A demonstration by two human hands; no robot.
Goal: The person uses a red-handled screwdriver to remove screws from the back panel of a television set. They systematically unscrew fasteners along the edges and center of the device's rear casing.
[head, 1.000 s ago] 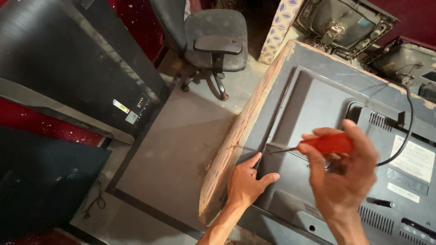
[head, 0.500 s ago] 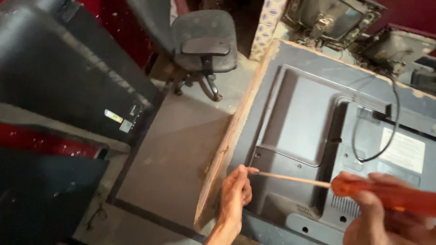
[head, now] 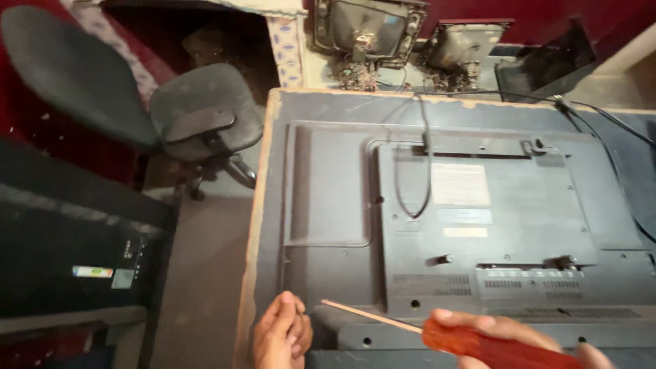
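Head view looked down on a workshop. At nine o'clock a dark flat screen [head: 75, 253] leaned on the floor, and at eleven o'clock sat a grey office chair [head: 198, 116].

At six o'clock the left hand [head: 281, 335] rested on the near edge of the television's back cover [head: 478, 225]. Its fingers were pressed together and curled, maybe pinching something tiny — too small to tell.

From there a thin metal shaft ran to five o'clock, where the right hand [head: 519, 335] held the red-handled screwdriver [head: 478, 345]. Its fingers were wrapped round the handle. The tip hung just beside the left hand, over the cover's lower left corner, and I could not tell if it sat in a screw.

The television lay face down on the wooden table [head: 256, 225], filling the middle and three o'clock side. Its black cord [head: 417, 178] looped down at twelve o'clock.

The cover was on and looked shut all round, so I think the opening job was only just begun.

Half a second before, the table looked tilted — now it sat square. The left hand had slid nearer, and two old tube sets [head: 403, 34] showed at the top.
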